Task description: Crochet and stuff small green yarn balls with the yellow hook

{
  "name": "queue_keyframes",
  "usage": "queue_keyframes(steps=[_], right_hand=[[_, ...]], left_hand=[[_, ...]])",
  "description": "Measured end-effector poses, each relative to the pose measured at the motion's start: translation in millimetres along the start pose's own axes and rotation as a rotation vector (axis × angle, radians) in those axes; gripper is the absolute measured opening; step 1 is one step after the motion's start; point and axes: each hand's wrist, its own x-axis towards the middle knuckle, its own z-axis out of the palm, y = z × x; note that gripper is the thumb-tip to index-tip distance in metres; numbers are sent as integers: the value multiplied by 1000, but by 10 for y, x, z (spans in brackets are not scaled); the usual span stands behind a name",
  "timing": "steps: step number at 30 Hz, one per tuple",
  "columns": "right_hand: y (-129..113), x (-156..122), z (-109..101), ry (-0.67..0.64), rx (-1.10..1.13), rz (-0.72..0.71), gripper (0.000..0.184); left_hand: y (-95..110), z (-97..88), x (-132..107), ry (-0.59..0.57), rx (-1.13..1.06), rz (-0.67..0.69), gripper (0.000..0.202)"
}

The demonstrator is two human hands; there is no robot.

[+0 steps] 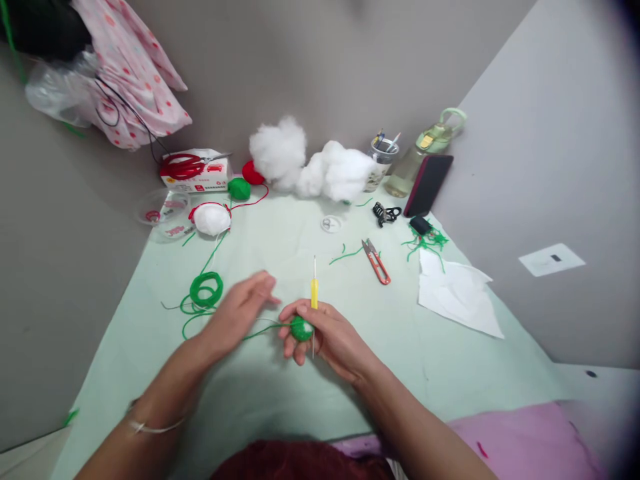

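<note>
My right hand (pixel 327 330) is closed around a yellow-handled crochet hook (pixel 315 293) and a small round green-and-white crocheted piece (pixel 301 329). The hook's thin metal tip points away from me, and another thin metal end shows below the hand. Left of it, my left hand (pixel 245 307) hovers over the table with its fingers apart, slightly blurred, and nothing shows in them. Green yarn (pixel 267 329) runs from the crocheted piece, passing behind my left wrist. A loose coil of green yarn (pixel 205 289) lies beyond that wrist.
White stuffing (pixel 340 172) is heaped at the back, beside green (pixel 239 189) and white (pixel 212 219) yarn balls. Orange-handled thread snips (pixel 376 262) lie right of centre. A phone (pixel 429 186) leans against a bottle (pixel 410 160). White paper (pixel 457 293) lies at right.
</note>
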Motion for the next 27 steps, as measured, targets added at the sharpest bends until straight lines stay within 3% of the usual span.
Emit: queue_keyframes(steps=[2, 4, 5, 6, 8, 10, 12, 14, 17, 21, 27], right_hand=[[-26, -12, -7, 44, -20, -56, 37], [-48, -19, -12, 109, -34, -119, 35], [-54, -20, -12, 132, -36, -136, 35], [-58, -20, -9, 147, -34, -142, 34], [-57, -15, 1, 152, -24, -122, 35], [-51, -8, 9, 145, -12, -93, 36], [-48, 0, 5, 147, 0, -82, 37], [-48, 8, -11, 158, 5, -92, 36], [-49, 24, -44, 207, -10, -132, 35], [-37, 50, -65, 296, -12, -159, 37], [-14, 73, -41, 280, -8, -147, 35]], left_hand=[[-2, 224, 23, -129, -72, -56, 62], [90, 285, -11, -235, -305, -127, 65], [162, 273, -41, -226, -458, -141, 62], [239, 248, -73, -144, -571, -98, 58], [360, 201, -127, 21, -658, 68, 55], [375, 184, -153, 70, -460, 287, 67], [273, 189, -150, 40, -3, 531, 69], [109, 197, -131, 6, 448, 687, 53], [-106, 212, -110, 90, 799, 782, 29], [-190, 274, -115, 190, 962, 842, 46], [-221, 349, -105, 29, 854, 906, 71]])
